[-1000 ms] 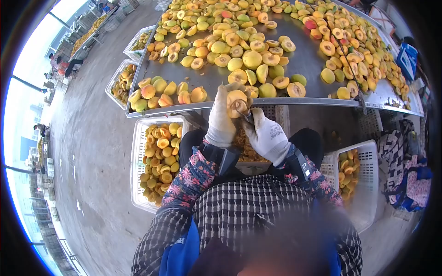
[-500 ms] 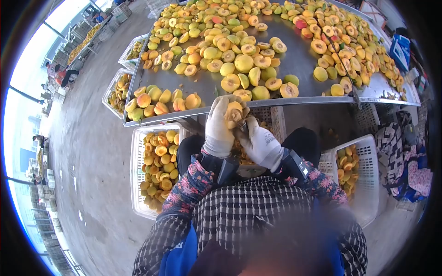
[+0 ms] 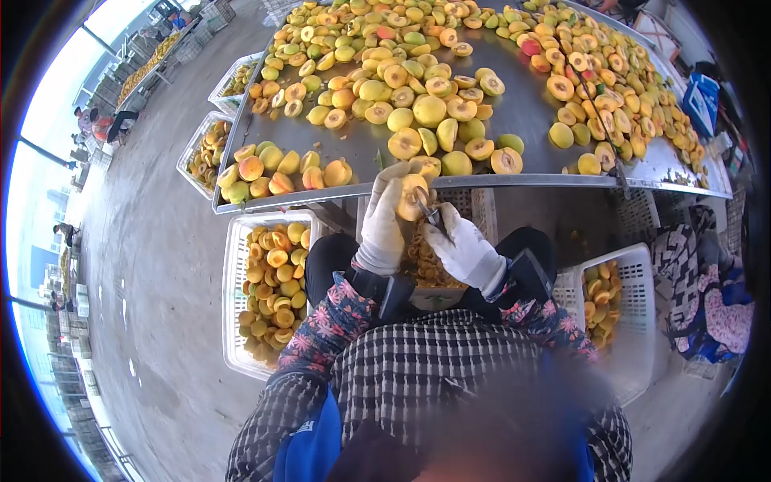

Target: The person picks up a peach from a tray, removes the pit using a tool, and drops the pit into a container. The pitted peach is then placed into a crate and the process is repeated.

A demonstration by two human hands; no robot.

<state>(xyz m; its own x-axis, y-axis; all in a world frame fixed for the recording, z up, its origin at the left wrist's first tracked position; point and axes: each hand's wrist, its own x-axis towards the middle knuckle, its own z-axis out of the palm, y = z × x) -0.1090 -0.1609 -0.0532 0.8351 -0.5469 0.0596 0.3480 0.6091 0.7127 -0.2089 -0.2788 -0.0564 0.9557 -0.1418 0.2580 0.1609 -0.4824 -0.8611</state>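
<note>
My left hand point(image 3: 382, 225), in a white glove, is closed around a halved yellow peach point(image 3: 411, 198), its cut face turned to the right. My right hand point(image 3: 466, 253), also gloved, grips a small pitting tool with a curved metal end point(image 3: 429, 210). The metal end touches the cut face of the peach. Both hands are just off the table's near edge. Below them, between my knees, a crate point(image 3: 483, 210) holds peach scraps point(image 3: 430, 261). Peach halves point(image 3: 455, 162) lie on the metal table just beyond my hands.
The metal table point(image 3: 514, 88) carries heaps of halved peaches. White baskets of peach halves stand at left point(image 3: 233, 321) and right point(image 3: 642, 321). More baskets point(image 3: 193, 157) line the table's left side. Patterned cloth point(image 3: 683, 273) is at far right; other people point(image 3: 104, 124) sit far left.
The peach half has turned so its cut face points more to the right. My right hand has shifted slightly down and right, baring the tool's metal end.
</note>
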